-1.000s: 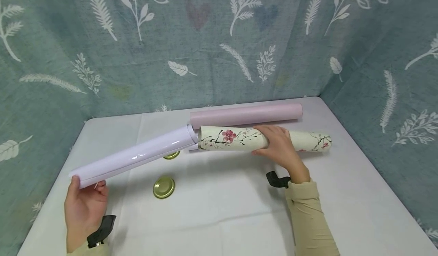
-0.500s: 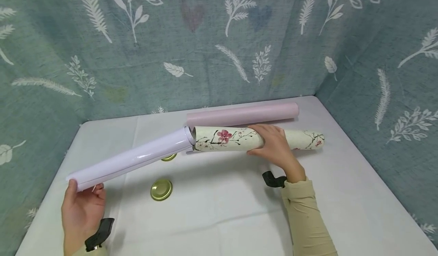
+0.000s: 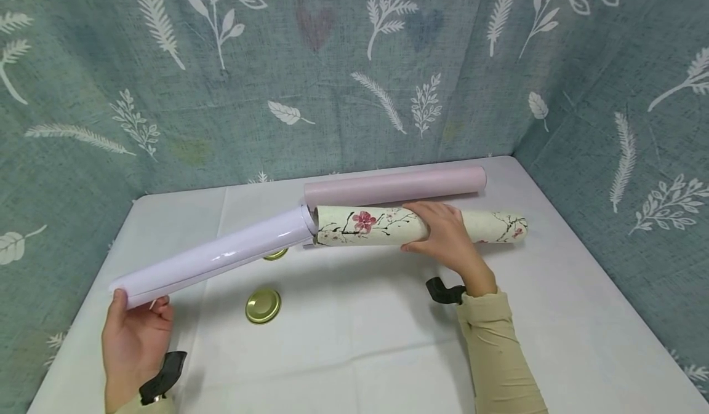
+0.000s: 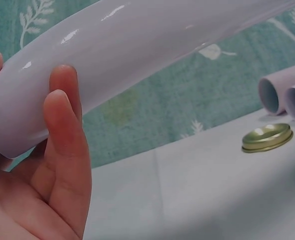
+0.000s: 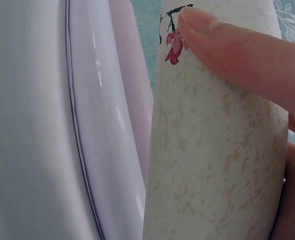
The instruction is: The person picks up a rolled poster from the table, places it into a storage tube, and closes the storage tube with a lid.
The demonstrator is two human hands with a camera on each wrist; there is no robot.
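My left hand (image 3: pixel 135 334) grips the near end of a glossy lilac paper roll (image 3: pixel 216 259), held above the table and slanting up to the right. In the left wrist view the fingers (image 4: pixel 62 145) curl around the lilac roll (image 4: pixel 137 55). The roll's far end meets the open left end of a cream tube printed with pink blossoms (image 3: pixel 365 224). My right hand (image 3: pixel 445 235) grips that tube around its middle. In the right wrist view a finger (image 5: pixel 237 50) lies across the cream tube (image 5: pixel 212 150).
A pink roll (image 3: pixel 396 185) lies on the white table (image 3: pixel 360 352) behind the floral tube. Two gold metal lids (image 3: pixel 263 304) (image 3: pixel 275 254) sit on the table under the lilac roll. Teal leaf-print fabric (image 3: pixel 332 63) walls the back and sides.
Both hands and both rolls stay almost still; the view only shifts slightly.
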